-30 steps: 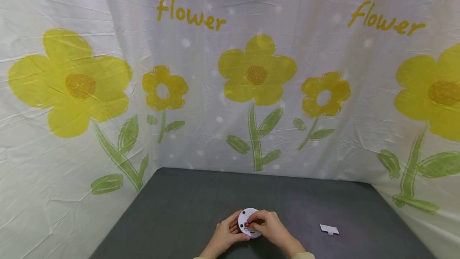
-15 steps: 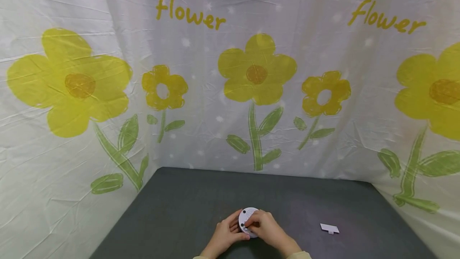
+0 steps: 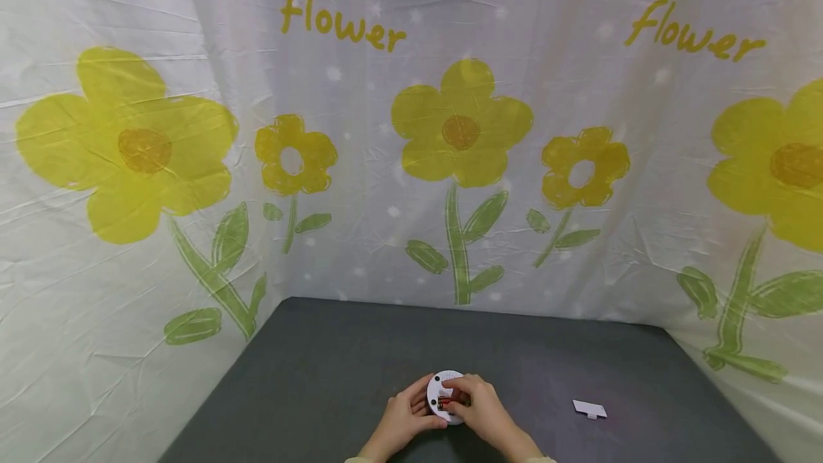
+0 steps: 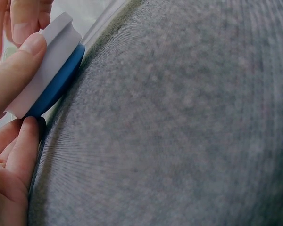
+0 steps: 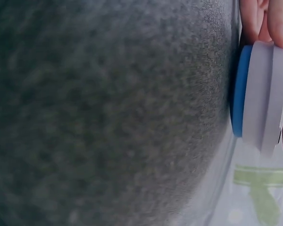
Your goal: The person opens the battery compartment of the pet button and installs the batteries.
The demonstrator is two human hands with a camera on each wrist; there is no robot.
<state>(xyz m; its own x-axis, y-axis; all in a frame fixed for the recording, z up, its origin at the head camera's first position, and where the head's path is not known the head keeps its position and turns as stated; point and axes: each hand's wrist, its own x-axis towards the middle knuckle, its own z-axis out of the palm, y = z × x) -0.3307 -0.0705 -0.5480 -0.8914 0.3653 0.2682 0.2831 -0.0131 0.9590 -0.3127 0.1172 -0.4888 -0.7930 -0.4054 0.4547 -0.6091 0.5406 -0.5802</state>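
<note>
A round white device (image 3: 434, 391) lies with its underside up, showing small dark round feet and a recessed battery compartment. Its lower part is blue in the left wrist view, where the device's white rim (image 4: 49, 61) sits between thumb and fingers. My left hand (image 3: 400, 418) grips the device by its left side. Over the compartment, my right hand (image 3: 484, 407) has thumb and forefinger curled at a red and black battery (image 3: 443, 403) and seems to pinch it. The fingers partly hide the compartment, so how the battery is seated cannot be made out.
A small white battery cover (image 3: 589, 409) with a tab lies on the dark grey table (image 3: 334, 363), to the right of the hands. A white curtain (image 3: 360, 234) printed with yellow flowers surrounds the table's back and sides.
The right hand's fingers have shifted slightly over the compartment. Red battery, covered by them half a second ago, shows again. The left hand, device and cover stay in place.
</note>
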